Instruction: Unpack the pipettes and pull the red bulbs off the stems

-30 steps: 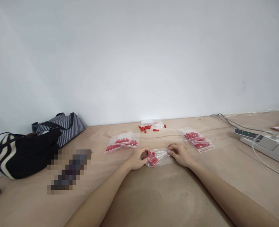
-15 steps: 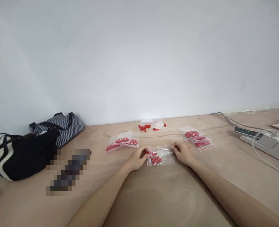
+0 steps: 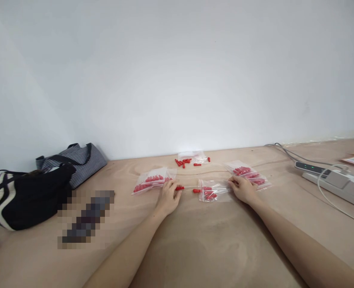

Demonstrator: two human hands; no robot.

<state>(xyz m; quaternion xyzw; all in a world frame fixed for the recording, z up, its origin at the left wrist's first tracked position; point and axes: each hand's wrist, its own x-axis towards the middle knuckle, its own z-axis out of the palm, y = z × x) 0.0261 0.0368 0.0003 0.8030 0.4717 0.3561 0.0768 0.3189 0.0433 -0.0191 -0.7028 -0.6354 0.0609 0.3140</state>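
My left hand is closed in a pinch on the red rubber bulb of a dropper. Its thin clear stem runs right towards the mouth of a clear zip bag lying in front of me. Several red bulbs show inside that bag, and one more red-bulbed dropper pokes out at its mouth. The bag's far right end is gripped by my right hand, with the fingertips pressed together on the plastic. Close behind my left hand lie filled zip bags; more filled bags are behind my right hand.
Loose red bulb pieces and another clear bag lie near the wall. A power strip with cables is at the right. On the left are a striped bag, a black bag and a blurred-out object.
My left hand has moved left and back, drawing a dropper partly out of the bag. The bag and my right hand have shifted right, and a second red bulb now sticks out.
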